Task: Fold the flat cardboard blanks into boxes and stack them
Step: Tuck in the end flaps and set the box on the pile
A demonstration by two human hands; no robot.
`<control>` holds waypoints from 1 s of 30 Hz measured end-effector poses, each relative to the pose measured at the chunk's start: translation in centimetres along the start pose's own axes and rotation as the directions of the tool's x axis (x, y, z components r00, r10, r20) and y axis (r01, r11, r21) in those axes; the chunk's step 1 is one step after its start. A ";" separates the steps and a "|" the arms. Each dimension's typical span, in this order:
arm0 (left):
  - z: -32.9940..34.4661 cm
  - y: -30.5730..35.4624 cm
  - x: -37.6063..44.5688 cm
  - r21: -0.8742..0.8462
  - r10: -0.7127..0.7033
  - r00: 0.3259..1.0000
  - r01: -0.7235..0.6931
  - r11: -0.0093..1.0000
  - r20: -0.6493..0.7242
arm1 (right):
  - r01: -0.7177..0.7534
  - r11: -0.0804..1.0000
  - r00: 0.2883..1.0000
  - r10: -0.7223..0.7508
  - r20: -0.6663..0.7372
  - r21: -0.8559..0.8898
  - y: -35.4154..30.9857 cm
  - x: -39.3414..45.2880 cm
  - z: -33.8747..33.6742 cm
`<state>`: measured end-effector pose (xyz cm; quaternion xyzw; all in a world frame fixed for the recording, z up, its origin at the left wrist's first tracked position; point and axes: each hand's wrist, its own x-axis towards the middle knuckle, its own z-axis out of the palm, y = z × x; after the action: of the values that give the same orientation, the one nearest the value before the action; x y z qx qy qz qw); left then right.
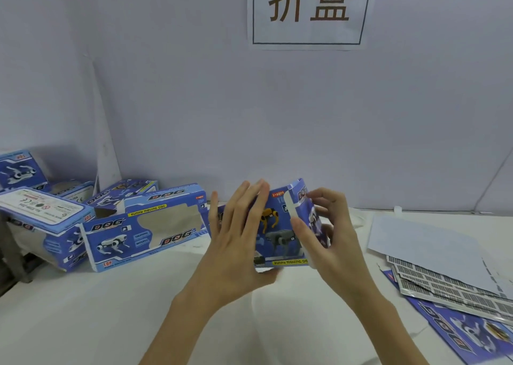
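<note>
A white table (pixel 111 323) fills the lower part of the view, and behind it stands a pale grey-blue wall (pixel 194 86) with a white paper sign (pixel 309 10) that carries two large brown characters. On the left side of the table lies a group of folded blue cardboard boxes (pixel 83 220); the nearest one, a blue window box with the word DOG (pixel 147 228), lies tilted on its long side. On the right edge rests a stack of flat blue cardboard blanks (pixel 455 289), fanned out, with a white sheet on top.

In the middle, above the table, is the half-folded blue cardboard box with a yellow robot dog picture (pixel 280 225). The left hand (pixel 238 242) presses flat against its left part with straight, spread fingers. The right hand (pixel 330 234) holds its right end, with the thumb on the white end flap (pixel 290 206) and the fingers curled around the end panel.
</note>
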<state>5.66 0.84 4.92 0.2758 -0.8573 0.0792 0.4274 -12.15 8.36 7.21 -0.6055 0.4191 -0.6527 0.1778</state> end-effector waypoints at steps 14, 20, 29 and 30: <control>0.3 0.6 0.1 0.044 -0.067 0.994 0.071 0.996 -0.086 | 0.000 1.000 1.000 0.000 -0.020 -0.022 -0.3 -0.3 0.4; 0.3 0.9 0.1 0.025 -0.076 0.994 0.078 0.997 -0.082 | -0.024 1.000 0.999 0.025 -0.038 0.018 0.0 -0.3 0.7; 1.0 0.9 0.0 0.046 -0.066 0.992 0.071 0.996 -0.104 | -0.017 0.998 0.998 0.020 -0.061 0.059 0.3 -0.4 1.0; 1.0 0.9 0.0 0.045 -0.065 0.992 0.071 0.996 -0.112 | -0.010 0.999 0.998 0.013 -0.058 0.047 0.3 -0.4 1.1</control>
<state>4.46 1.22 4.40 0.3104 -0.8202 0.1009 0.4698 -11.12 8.09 6.59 -0.5796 0.4121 -0.6787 0.1833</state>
